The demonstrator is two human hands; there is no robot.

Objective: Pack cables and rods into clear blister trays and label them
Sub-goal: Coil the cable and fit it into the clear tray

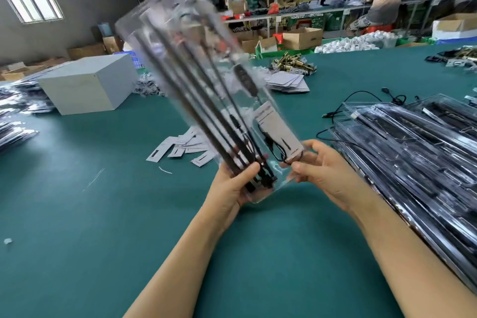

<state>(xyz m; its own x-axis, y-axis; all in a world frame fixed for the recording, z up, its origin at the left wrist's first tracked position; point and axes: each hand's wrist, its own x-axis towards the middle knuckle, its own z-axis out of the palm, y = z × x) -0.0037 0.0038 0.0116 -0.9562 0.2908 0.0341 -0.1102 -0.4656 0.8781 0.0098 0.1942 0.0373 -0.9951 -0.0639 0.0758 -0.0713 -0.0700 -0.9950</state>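
Green baize covers the wide table [77, 214] in a busy packing room, with another worker seated at a far bench. Both hands hold one filled tray [196, 72] upright over the table: the left hand [232, 186] grips its bottom corner with the thumb across the rods [191, 90], and the right hand [322, 170] pinches the opposite bottom edge just below the label [278, 131]. The upper part is blurred, so it looks to be swinging. I judge the tray light but long and springy — thin clear plastic that flexes and slips, so a hold on both lower corners or along the stiff rod side suits it best. More trays [413, 142] lie stacked close on the right, loose cards [180, 150] just beyond the hands, and a white box [90, 82] well off to the left — open room lies in front of and left of the hands.
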